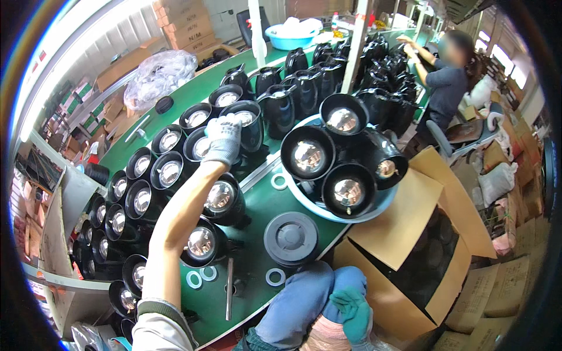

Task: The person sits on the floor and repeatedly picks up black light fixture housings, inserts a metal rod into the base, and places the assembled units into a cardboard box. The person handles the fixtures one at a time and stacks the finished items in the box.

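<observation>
My left hand (223, 140), in a white-grey knit glove, reaches far across the green table. Its curled fingers grip the rim of a black jug (252, 131) in the middle of the rows. My right hand (352, 313), in a green glove, rests by my knee with its fingers loosely stretched and nothing visible in it. Under and around my left forearm stand several black jugs (170, 173) with shiny domed metal inside. More black jugs (307, 157) are heaped in a light-blue basin (374, 213) to the right, their mouths turned up or tilted.
On the green table (257, 275) lie a stack of dark grey discs (290, 237), pale rings (275, 277) and an upright metal rod (229, 289). An open cardboard box (389, 234) holding dark items stands at the right. A co-worker (448, 76) works beside jugs at the far right.
</observation>
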`<state>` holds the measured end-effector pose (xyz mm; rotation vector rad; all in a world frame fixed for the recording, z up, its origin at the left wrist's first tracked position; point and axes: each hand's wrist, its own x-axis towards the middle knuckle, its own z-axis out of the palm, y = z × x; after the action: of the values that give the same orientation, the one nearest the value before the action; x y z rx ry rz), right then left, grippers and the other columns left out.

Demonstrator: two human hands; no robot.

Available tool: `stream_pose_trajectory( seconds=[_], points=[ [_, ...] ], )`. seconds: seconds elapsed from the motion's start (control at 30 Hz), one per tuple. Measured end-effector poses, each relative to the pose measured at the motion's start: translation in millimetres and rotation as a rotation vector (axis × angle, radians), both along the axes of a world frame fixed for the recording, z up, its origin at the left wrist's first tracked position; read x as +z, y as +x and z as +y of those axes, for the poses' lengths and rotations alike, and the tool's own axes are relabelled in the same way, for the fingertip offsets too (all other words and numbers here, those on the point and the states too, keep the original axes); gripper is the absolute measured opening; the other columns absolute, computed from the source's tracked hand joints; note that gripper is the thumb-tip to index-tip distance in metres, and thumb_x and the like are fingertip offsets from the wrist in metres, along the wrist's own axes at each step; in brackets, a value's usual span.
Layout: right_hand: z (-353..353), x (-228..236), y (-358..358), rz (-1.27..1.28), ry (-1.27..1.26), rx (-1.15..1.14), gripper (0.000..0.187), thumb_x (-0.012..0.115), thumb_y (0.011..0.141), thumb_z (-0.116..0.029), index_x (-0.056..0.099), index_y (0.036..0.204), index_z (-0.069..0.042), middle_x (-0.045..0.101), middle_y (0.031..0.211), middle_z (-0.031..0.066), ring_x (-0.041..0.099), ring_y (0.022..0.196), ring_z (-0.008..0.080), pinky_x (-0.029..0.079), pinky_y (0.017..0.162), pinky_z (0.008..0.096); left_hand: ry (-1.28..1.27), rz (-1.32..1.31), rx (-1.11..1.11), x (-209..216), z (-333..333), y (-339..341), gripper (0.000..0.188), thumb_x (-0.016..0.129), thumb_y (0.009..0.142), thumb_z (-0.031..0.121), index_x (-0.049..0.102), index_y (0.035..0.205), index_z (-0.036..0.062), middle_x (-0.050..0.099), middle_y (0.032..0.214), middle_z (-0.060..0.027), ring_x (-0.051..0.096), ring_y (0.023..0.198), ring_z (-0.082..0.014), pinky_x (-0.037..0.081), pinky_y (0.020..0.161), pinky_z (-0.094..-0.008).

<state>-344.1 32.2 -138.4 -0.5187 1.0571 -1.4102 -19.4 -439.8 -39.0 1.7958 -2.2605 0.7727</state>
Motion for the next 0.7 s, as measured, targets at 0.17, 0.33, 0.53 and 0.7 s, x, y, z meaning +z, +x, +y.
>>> stream_pose_trajectory(
  seconds=[0.17, 0.33, 0.53, 0.7],
  points=[
    [7.6, 47.4, -8.2, 0.296, -0.118, 0.017, 0.065, 0.054, 0.105, -0.046, 0.054, 0.14, 0.009, 0.068, 0.129, 0.0237, 0.067, 0.12, 0.0363, 0.049, 0.11, 0.0475, -0.112, 0.14, -0.322, 60.0, 47.0, -37.7, 0.027, 0.079, 0.079, 0.015, 0.067, 0.103, 0.0141, 0.065, 0.104, -0.0093, 0.067, 0.099, -0.03, 0.056, 0.084, -0.0429],
    [-67.4, 127.8, 14.6, 0.696, -0.585, 0.178, 0.065, 0.076, 0.089, -0.026, 0.055, 0.142, 0.007, 0.06, 0.141, 0.0265, 0.056, 0.134, 0.0387, 0.044, 0.112, 0.0466, -0.112, -0.03, -0.581, 195.8, 189.6, 38.0, 0.033, 0.079, 0.076, 0.015, 0.068, 0.107, 0.0108, 0.064, 0.107, -0.0079, 0.066, 0.1, -0.0294, 0.056, 0.089, -0.04],
    [-134.6, 227.6, 67.2, 1.335, -1.372, 0.279, 0.076, 0.09, 0.069, -0.025, 0.056, 0.136, -0.011, 0.052, 0.148, 0.0187, 0.053, 0.133, 0.0446, 0.047, 0.109, 0.0531, 0.292, -0.04, -0.831, 249.5, 331.5, 67.8, 0.04, 0.078, 0.072, 0.014, 0.067, 0.11, 0.0132, 0.065, 0.118, -0.0046, 0.065, 0.114, -0.0295, 0.057, 0.093, -0.0416],
    [-62.4, 204.4, 48.7, 1.065, -1.182, 0.607, 0.043, 0.094, 0.069, -0.018, 0.064, 0.099, -0.008, 0.062, 0.142, 0.0206, 0.063, 0.126, 0.0399, 0.053, 0.102, 0.0458, 0.356, 0.255, -0.928, 193.9, 388.1, 52.4, 0.042, 0.08, 0.076, 0.015, 0.071, 0.117, 0.0102, 0.067, 0.128, -0.0113, 0.064, 0.123, -0.0354, 0.055, 0.101, -0.0478]
  ],
)
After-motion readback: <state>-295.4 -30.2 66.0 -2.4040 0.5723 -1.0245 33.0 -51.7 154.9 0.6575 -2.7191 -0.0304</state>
